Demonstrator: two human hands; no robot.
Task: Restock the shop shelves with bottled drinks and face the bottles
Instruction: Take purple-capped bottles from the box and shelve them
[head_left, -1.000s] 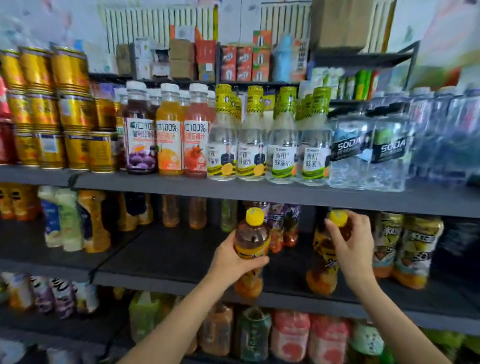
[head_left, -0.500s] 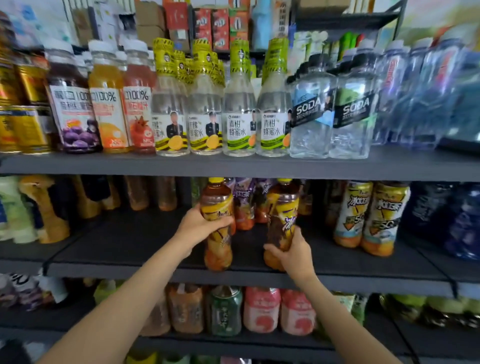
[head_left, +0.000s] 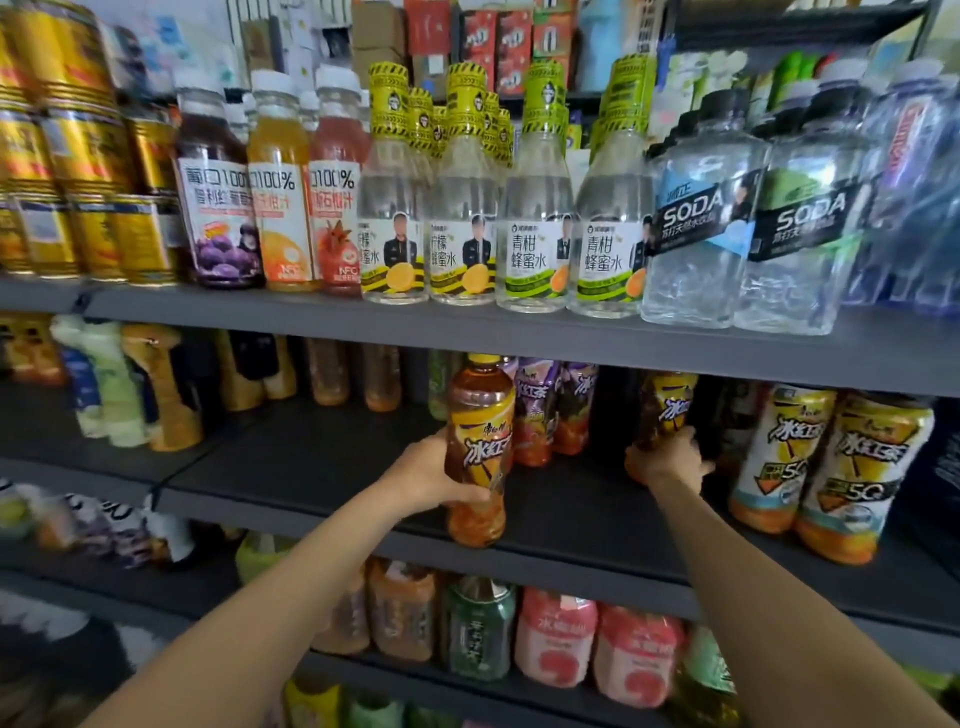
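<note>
My left hand (head_left: 427, 474) grips an iced-tea bottle (head_left: 480, 441) with a yellow cap and yellow label, upright over the front part of the middle shelf (head_left: 571, 514). My right hand (head_left: 667, 458) holds the lower part of a second iced-tea bottle (head_left: 667, 408), which is deeper in on the same shelf, its top hidden under the shelf above. Two larger iced-tea bottles (head_left: 831, 467) stand just right of it.
Purple-labelled bottles (head_left: 556, 410) stand behind, between my hands. The upper shelf (head_left: 519, 338) carries juice, honey water and soda bottles, with gold cans (head_left: 72, 171) at left. The lower shelf holds green and pink bottles (head_left: 556, 634). Other drinks stand at the middle shelf's left.
My right hand has pushed its bottle further back and to the right, toward the larger iced-tea bottles. My left hand keeps its bottle at the shelf front. The view has moved closer.
</note>
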